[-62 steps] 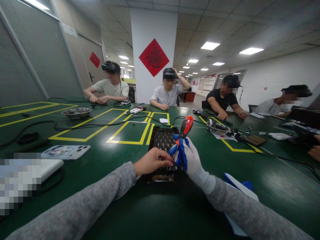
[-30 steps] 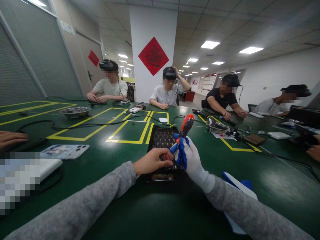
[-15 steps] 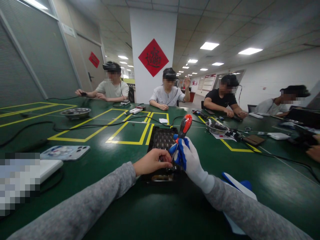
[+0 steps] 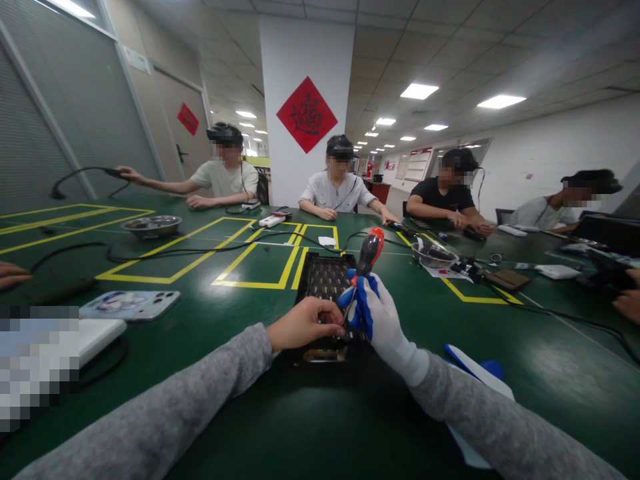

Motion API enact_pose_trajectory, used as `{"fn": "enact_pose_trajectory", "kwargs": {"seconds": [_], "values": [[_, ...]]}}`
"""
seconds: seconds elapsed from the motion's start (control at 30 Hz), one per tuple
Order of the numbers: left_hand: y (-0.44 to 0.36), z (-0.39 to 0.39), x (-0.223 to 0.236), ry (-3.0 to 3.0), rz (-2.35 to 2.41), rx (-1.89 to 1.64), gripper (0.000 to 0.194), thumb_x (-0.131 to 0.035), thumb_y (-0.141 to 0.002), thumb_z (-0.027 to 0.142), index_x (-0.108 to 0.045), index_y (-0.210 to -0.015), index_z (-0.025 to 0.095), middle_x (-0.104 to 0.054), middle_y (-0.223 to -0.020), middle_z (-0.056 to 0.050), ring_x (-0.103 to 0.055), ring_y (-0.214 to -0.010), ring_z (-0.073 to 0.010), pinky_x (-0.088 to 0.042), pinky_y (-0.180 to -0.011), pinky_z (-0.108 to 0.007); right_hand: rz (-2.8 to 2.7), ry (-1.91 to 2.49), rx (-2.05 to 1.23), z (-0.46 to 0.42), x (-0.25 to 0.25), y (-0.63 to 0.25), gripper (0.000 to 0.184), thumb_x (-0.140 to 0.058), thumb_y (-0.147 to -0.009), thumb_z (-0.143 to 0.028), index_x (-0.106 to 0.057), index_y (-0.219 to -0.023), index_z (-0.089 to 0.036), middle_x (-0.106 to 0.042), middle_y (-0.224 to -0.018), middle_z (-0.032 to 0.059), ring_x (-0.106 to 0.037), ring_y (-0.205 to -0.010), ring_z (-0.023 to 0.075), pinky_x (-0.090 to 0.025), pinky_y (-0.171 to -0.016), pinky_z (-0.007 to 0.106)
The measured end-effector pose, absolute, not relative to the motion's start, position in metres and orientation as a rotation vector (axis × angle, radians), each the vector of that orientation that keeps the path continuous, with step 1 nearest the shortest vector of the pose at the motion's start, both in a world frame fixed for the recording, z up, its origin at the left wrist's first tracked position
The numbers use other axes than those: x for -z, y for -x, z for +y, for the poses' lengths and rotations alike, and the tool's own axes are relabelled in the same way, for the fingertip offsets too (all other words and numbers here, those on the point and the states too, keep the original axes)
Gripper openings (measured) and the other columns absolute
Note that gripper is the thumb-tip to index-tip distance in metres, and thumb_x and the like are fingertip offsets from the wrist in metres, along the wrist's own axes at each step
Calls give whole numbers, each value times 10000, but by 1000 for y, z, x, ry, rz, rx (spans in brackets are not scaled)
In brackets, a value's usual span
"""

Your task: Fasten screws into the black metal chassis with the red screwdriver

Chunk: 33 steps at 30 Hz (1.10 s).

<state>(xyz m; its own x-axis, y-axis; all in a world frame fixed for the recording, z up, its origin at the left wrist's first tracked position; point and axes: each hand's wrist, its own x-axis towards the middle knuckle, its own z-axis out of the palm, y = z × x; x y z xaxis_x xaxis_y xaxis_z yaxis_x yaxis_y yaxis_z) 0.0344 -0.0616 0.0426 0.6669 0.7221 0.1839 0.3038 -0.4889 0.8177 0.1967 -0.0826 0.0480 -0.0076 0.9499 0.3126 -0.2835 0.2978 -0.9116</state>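
Note:
My right hand [image 4: 376, 313], in a white glove with blue fingertips, is closed round a screwdriver with a red and black handle [image 4: 369, 251]. The shaft slants down towards a black device [image 4: 323, 277] lying on the green table [image 4: 210, 327]. My bare left hand [image 4: 303, 323] rests on the near part of that device, fingers curled and pinched close to the screwdriver's tip. What the left fingers hold, if anything, is too small to see.
A phone [image 4: 129, 303] and a white box [image 4: 97, 331] lie at the left, a spare glove [image 4: 473, 370] at the right. Metal bowls [image 4: 153, 225] [image 4: 434, 256], cables and yellow tape lines cross the table. Several people sit along the far side; another person's hand [image 4: 10, 275] shows at the left edge.
My hands stay over the device; the screwdriver handle has turned slightly. A person at the far left has stretched an arm out to the left with a cable. Another person lowered a raised arm.

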Motion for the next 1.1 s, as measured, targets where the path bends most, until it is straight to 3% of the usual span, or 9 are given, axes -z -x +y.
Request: {"fn": "enact_pose_trajectory", "kwargs": {"seconds": [0.3,0.5,0.83,1.1], "values": [[-30,-54,-50,-2243,728,-640,277,-523,-842,346,-680,-884,122,-670,-834,-37,-584,-759,-137,-447,-745,-239,-1195,746,-1119,-83,-46,-198,357,-486,-842,-473,-544,-1064,-200,-602,-634,-23,-503,-446,75,-399,-409,174],[-30,-48,-43,-2182,725,-625,261,-666,-729,367,-693,-805,119,-685,-793,-35,-607,-727,-141,-466,-721,-235,-1207,750,-1135,-84,-48,-197,364,-491,-837,-474,-535,-1068,-196,-617,-673,-13,-506,-455,75,-403,-414,176],[-28,-50,-42,-2287,613,-627,237,-560,-828,313,-697,-871,124,-679,-837,-56,-612,-775,-136,-470,-753,-232,-1196,739,-1158,-81,-46,-197,375,-489,-840,-473,-538,-1101,-207,-609,-648,-20,-493,-437,74,-390,-397,171],[-30,-51,-40,-2240,717,-710,231,-680,-724,343,-692,-780,119,-665,-795,-46,-604,-747,-144,-464,-733,-238,-1216,745,-1131,-83,-46,-197,356,-487,-845,-461,-524,-1094,-209,-610,-666,-18,-502,-451,72,-401,-406,168]]}}
